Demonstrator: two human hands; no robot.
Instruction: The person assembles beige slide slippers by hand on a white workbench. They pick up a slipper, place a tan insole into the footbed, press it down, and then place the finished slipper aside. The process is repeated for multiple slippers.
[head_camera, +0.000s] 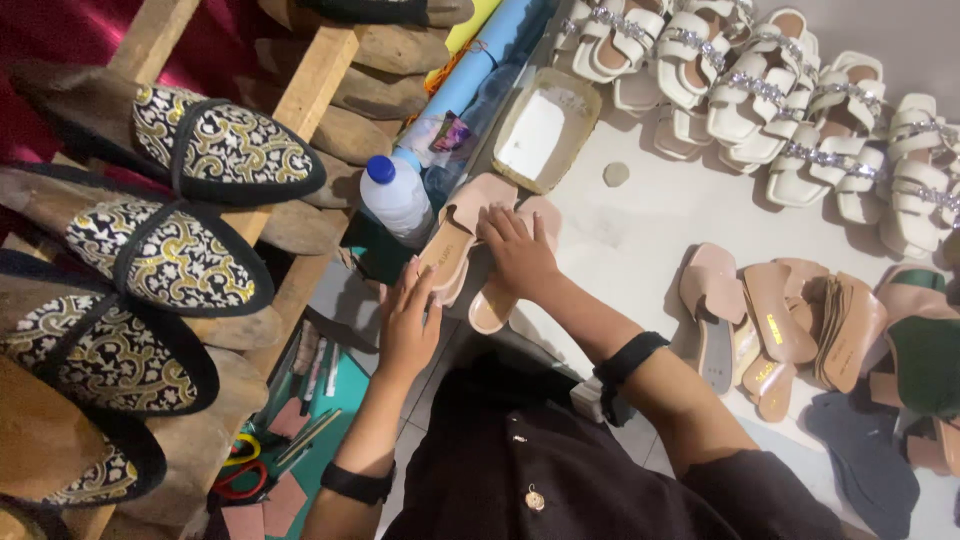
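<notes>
Brocade slippers of black and gold cloth (215, 145), stretched over wooden lasts, line the rack at left, beside a clear plastic bottle with a blue cap (395, 195). At the white table's edge (640, 230), the left hand (408, 325) lies with fingers straight against a flat pale-pink sandal (455, 240), while the right hand (520, 255) presses half-curled fingers on its twin (505, 290). Both sandals look light, with a thin, stiff sole and a soft strap; gripping the sole's edges seems safest. White jewelled sandals (760, 90) crowd the far right.
</notes>
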